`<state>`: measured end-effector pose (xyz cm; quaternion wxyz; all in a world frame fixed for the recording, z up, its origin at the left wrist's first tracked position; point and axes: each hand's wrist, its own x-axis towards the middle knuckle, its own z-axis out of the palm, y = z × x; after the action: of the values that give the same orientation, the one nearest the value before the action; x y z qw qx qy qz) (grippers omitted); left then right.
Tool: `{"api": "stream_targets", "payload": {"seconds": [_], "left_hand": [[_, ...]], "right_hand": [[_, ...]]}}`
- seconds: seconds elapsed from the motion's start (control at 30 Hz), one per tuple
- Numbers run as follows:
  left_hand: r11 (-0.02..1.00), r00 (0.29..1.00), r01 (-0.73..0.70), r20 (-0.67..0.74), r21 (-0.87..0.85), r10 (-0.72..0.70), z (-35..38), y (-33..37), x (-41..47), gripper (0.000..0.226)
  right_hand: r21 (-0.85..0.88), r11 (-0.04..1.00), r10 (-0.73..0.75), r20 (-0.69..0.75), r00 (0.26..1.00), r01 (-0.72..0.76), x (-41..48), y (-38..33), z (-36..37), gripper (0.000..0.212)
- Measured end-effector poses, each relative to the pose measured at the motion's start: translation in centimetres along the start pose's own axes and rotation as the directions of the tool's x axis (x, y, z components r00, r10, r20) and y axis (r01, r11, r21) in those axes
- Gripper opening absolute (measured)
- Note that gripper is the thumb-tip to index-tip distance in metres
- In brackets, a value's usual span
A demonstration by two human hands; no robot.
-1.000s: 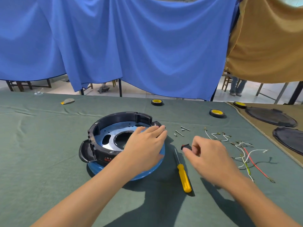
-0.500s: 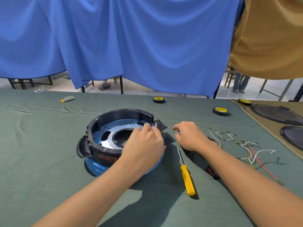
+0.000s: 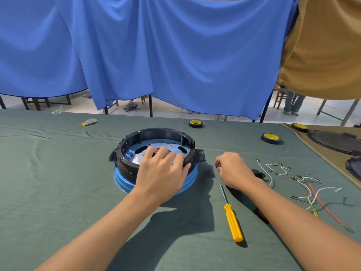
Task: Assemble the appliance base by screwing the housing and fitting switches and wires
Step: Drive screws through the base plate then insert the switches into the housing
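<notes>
Housing (image 3: 156,133) rim gripped by left hand (image 3: 162,173), right hand (image 3: 234,171) fingers (image 3: 219,162) curled

My table (image 3: 58,182) is spread with green cloth, creased at the left. The round black-and-blue housing (image 3: 156,136) sits mid-table. To its right lie a yellow-handled screwdriver (image 3: 232,222), a black switch (image 3: 258,174) and loose wires (image 3: 316,192). Farther back sit a tape roll (image 3: 195,123), a second tape roll (image 3: 270,138) and, far left, a grey scrap (image 3: 89,121).
</notes>
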<state>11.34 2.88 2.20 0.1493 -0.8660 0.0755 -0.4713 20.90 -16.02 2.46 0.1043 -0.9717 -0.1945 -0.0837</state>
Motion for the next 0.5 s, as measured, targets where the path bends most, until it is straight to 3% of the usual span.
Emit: {"api": "stream_targets", "payload": {"seconds": [0.13,0.3,0.5], "left_hand": [[0.99,0.988,0.144,-0.06,-0.008,-0.144,0.7,1.8,-0.6,0.035],[0.997,0.984,0.081,-0.155,-0.014,-0.082,2.2,0.9,-1.3,0.031],[0.994,0.967,0.071,-0.24,-0.089,-0.09,3.1,0.4,-1.4,0.029]], "right_hand": [[0.14,0.99,-0.024,-0.093,0.995,0.037,0.2,-0.1,-0.3,0.022],[0.385,0.913,-0.038,-0.251,0.967,0.136,-0.4,-1.4,-1.8,0.016],[0.633,0.722,-0.11,-0.297,0.949,0.281,-1.1,-4.1,-3.0,0.017]]}}
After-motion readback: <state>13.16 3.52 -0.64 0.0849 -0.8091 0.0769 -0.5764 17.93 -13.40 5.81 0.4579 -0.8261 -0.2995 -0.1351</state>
